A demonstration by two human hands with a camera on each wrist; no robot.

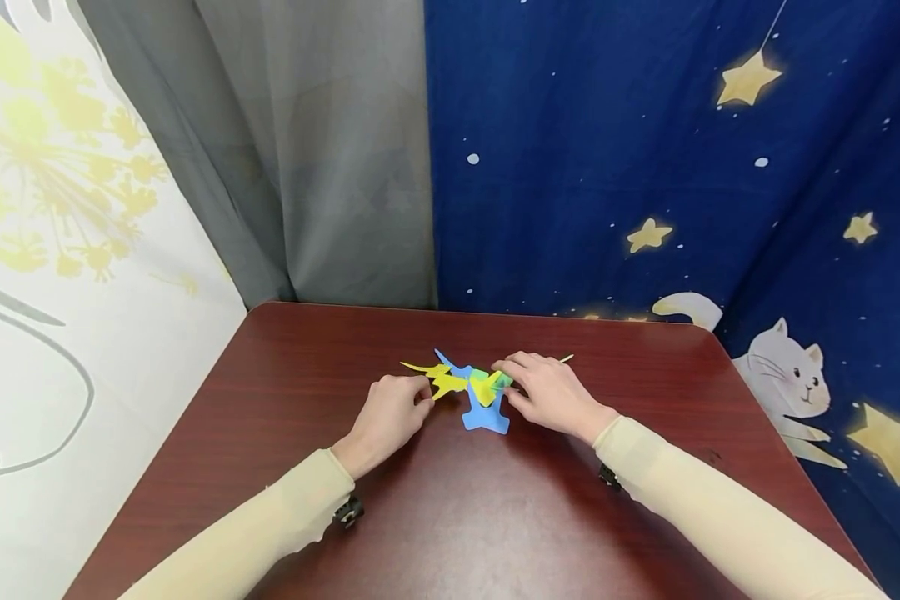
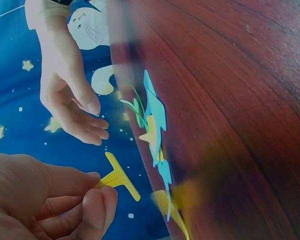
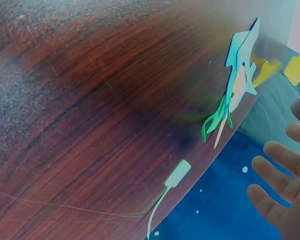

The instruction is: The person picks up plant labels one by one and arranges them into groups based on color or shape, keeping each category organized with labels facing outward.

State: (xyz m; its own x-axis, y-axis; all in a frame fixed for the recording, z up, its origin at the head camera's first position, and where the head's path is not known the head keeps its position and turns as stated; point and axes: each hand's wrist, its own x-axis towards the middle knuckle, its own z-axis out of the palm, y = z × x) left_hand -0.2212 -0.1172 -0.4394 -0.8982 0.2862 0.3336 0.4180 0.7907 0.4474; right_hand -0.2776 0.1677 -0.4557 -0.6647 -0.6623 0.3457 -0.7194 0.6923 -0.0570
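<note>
My left hand (image 1: 393, 412) pinches the narrow stem of a flat yellow T-ended piece (image 2: 122, 180) between thumb and fingers, above the table. My right hand (image 1: 551, 392) has its fingers loosely spread beside the pile, with nothing visible in it. Flat cut-out pieces lie overlapping between the hands. A blue piece (image 1: 486, 417) with a wide notched end is nearest me. A green piece (image 3: 217, 120) with thin curled strips and a pale yellow piece (image 3: 238, 90) lie against the blue ones. Another yellow piece (image 2: 162, 202) is on the table near my left hand, partly blurred.
A pale piece (image 3: 177, 175) with a square end and a thin tail lies apart, beyond my right hand. The dark red wooden table (image 1: 450, 517) ends at a grey curtain (image 1: 352, 167) and a blue star-patterned curtain (image 1: 555, 167). A white patterned surface (image 1: 120, 375) stands at left.
</note>
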